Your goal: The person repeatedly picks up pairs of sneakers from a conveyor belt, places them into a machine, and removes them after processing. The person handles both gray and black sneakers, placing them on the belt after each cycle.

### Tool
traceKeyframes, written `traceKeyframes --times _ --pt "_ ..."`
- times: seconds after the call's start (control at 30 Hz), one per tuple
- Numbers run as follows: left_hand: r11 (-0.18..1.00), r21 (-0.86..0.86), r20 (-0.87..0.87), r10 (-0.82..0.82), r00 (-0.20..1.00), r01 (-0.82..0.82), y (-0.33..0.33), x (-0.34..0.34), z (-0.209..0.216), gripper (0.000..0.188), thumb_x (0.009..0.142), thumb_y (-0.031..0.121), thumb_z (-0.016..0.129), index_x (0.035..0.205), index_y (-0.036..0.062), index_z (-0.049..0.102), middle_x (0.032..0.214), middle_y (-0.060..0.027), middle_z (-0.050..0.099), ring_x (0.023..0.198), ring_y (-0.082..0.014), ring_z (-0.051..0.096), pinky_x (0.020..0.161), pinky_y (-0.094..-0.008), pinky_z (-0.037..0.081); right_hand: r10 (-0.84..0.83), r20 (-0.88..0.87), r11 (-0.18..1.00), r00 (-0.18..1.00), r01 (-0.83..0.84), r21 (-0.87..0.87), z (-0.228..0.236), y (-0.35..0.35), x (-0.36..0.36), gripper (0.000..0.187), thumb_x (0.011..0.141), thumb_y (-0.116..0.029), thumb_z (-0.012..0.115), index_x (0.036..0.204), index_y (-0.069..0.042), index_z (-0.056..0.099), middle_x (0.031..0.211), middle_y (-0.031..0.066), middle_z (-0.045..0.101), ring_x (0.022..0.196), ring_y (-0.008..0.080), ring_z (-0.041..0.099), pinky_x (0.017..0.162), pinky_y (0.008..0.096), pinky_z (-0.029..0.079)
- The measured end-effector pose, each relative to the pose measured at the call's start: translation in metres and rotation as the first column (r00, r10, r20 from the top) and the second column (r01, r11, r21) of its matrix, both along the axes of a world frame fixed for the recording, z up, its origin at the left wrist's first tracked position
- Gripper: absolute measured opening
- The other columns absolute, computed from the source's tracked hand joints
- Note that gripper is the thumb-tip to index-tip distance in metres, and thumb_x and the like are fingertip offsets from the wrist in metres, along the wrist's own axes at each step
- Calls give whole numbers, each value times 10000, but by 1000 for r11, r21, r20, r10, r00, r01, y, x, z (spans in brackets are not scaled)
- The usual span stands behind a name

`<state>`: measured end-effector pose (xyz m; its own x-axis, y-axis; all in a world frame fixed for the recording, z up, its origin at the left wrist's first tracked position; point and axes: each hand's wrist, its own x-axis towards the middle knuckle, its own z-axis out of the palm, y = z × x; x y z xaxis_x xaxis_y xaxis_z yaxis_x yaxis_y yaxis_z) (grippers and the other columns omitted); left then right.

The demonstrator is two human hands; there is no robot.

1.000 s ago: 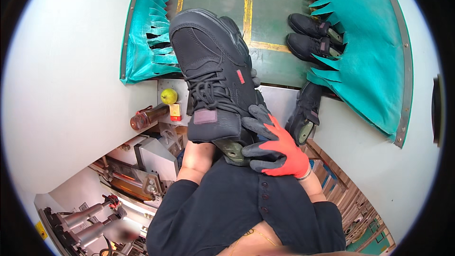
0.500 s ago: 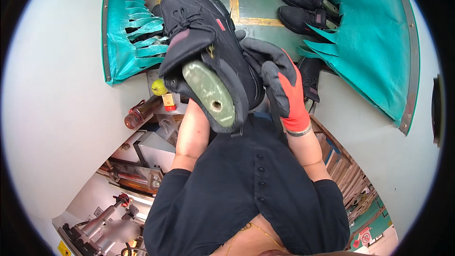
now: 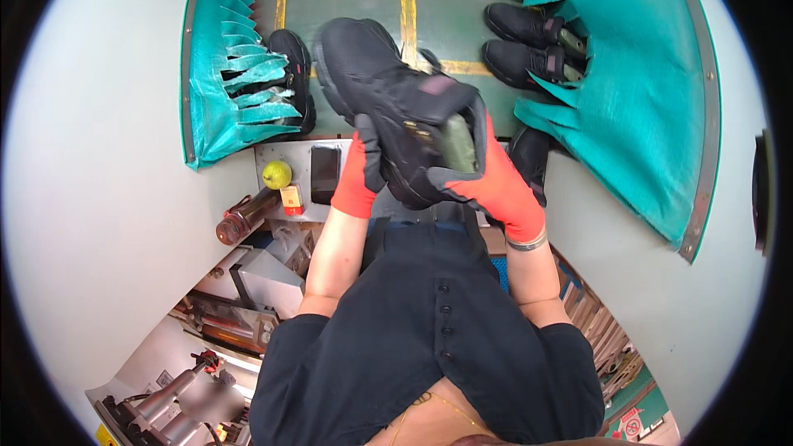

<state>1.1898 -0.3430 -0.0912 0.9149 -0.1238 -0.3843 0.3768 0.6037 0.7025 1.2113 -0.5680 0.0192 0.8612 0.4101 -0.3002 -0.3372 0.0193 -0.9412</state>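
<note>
I hold a black laced boot (image 3: 388, 91) in front of me with both gloved hands, above a green conveyor belt (image 3: 347, 0). My left hand (image 3: 359, 173), in a red and grey glove, grips its near left side. My right hand (image 3: 487, 182) wraps the boot's opening, where a green shoe last (image 3: 457, 142) shows inside. The boot's toe points away and to the left.
Teal fringed curtains (image 3: 231, 74) flank the belt. Two more black boots (image 3: 520, 41) lie on the belt at the far right, one (image 3: 293, 66) at the left, another (image 3: 529, 157) by my right hand. A green apple (image 3: 277, 173), a phone (image 3: 324, 173) and a brown bottle (image 3: 244, 219) sit on a ledge.
The boot has turned from sole-up to upright with its opening toward me. My left hand now shows on its near side, and my right hand has moved onto the opening.
</note>
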Motion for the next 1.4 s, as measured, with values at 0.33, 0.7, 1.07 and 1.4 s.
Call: traceKeyframes --times 0.33,0.7,1.07,1.4 --pt "180 976 -101 -124 987 122 -7 41 -77 907 916 367 777 1622 18 329 1630 -329 307 1502 -467 339 1223 -521 292 -462 -165 886 872 445 -131 -134 -47 39 480 851 -37 780 1298 17 611 1159 30 653 1030 123 617 926 296 521" --pt "152 942 -306 27 952 299 -1 80 -128 1149 746 322 879 1651 84 213 1518 -359 409 1293 -506 565 1062 -516 496 -100 242 374 965 262 -890 -252 0 129 935 803 -319 861 1546 7 396 1546 265 497 1408 403 513 1116 437 443" --pt "208 906 -357 -95 929 369 -5 -49 -59 1074 750 294 852 1618 52 266 1357 -261 584 1132 -467 656 926 -534 547 5 152 808 988 86 -583 -251 74 -25 574 831 -130 747 1371 -23 584 1391 243 566 1307 457 527 1128 485 438" --pt "646 683 -263 -217 940 340 6 -150 -100 914 909 148 701 1688 137 222 1359 -189 669 1236 -242 643 1060 -378 498 -24 82 768 996 71 -637 -237 -3 -138 467 864 -112 733 1310 -26 625 1271 188 676 1198 392 648 1027 429 508"
